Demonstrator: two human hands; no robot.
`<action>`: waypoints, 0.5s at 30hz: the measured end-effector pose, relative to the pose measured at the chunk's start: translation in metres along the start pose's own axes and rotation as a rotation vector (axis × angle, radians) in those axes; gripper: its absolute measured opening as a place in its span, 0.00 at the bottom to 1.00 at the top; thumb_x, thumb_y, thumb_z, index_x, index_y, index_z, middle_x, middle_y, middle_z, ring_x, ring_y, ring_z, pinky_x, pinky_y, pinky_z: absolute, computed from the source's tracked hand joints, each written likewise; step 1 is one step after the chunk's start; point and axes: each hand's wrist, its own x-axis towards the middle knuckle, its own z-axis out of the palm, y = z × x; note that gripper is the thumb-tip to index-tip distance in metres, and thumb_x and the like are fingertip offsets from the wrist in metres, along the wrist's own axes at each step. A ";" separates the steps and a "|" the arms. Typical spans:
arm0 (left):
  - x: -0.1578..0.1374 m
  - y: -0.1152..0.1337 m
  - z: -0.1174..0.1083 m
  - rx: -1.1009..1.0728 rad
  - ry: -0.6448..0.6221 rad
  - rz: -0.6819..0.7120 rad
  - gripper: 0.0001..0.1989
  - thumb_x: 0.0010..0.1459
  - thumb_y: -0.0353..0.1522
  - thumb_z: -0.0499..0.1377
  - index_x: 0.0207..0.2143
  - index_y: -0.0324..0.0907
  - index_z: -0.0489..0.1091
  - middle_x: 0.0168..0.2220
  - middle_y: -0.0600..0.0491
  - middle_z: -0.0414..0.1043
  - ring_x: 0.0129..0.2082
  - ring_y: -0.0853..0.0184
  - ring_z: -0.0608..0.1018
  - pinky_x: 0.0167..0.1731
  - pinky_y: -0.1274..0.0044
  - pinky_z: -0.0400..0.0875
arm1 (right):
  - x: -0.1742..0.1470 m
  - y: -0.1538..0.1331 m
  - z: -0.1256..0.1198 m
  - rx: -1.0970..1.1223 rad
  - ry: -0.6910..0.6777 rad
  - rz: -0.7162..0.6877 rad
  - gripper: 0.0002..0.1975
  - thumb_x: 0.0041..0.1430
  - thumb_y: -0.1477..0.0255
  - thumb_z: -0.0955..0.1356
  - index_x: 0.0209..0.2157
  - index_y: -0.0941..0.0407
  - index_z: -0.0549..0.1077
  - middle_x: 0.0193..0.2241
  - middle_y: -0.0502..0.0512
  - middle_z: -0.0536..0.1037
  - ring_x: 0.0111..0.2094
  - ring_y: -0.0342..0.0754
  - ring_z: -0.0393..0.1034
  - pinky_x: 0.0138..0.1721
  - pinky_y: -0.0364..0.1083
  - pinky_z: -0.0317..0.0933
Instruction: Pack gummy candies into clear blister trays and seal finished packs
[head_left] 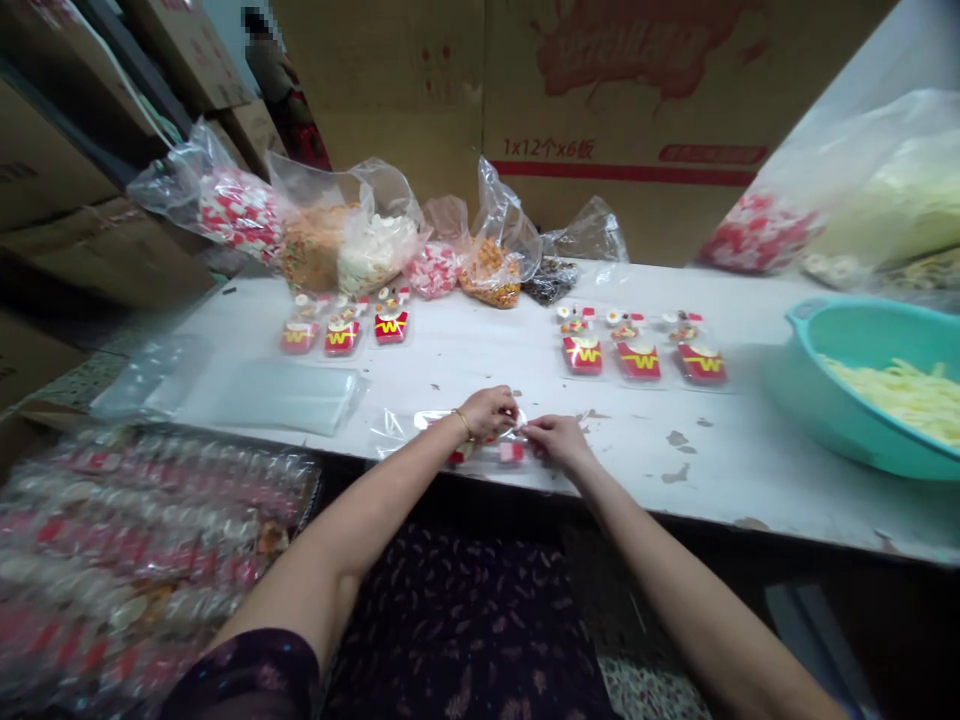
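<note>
At the front edge of the table, both hands work close together over a clear plastic bag (390,432). My left hand (491,412) is closed in a pinch above it; whatever its fingertips grip is too small to make out. The fingers of my right hand (561,440) are pinched together at a small white piece (520,420), just beside the left fingertips. Below the hands lies a red-and-white piece (511,453), with other small coloured bits partly hidden by the left hand.
Finished-looking red packets with a yellow W stand behind left (343,337) and right (638,361). Flat clear bags (300,395) lie left, above a box of packed goods (150,540). Filled bags (491,270) line the back. A turquoise basin (840,400) holds pale yellow strips. A person (274,75) is far behind.
</note>
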 end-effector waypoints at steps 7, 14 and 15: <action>0.024 0.016 0.024 -0.185 0.144 0.132 0.05 0.47 0.26 0.57 0.28 0.38 0.71 0.30 0.53 0.66 0.31 0.72 0.69 0.34 0.79 0.65 | -0.007 0.001 0.019 0.214 0.098 0.015 0.07 0.39 0.69 0.68 0.19 0.55 0.65 0.08 0.43 0.63 0.11 0.39 0.56 0.11 0.39 0.49; -0.067 -0.014 -0.024 0.274 0.118 -0.153 0.43 0.38 0.47 0.62 0.56 0.43 0.54 0.54 0.42 0.56 0.53 0.52 0.60 0.51 0.59 0.51 | -0.013 0.001 -0.018 0.132 0.131 -0.025 0.13 0.41 0.62 0.69 0.25 0.58 0.70 0.15 0.47 0.69 0.14 0.39 0.60 0.15 0.39 0.56; -0.078 -0.014 -0.024 0.375 0.048 -0.184 0.48 0.33 0.49 0.63 0.57 0.45 0.53 0.57 0.41 0.52 0.55 0.47 0.55 0.51 0.53 0.45 | -0.012 -0.003 -0.020 0.057 0.164 -0.089 0.13 0.43 0.61 0.67 0.24 0.58 0.70 0.16 0.48 0.69 0.15 0.39 0.61 0.16 0.40 0.57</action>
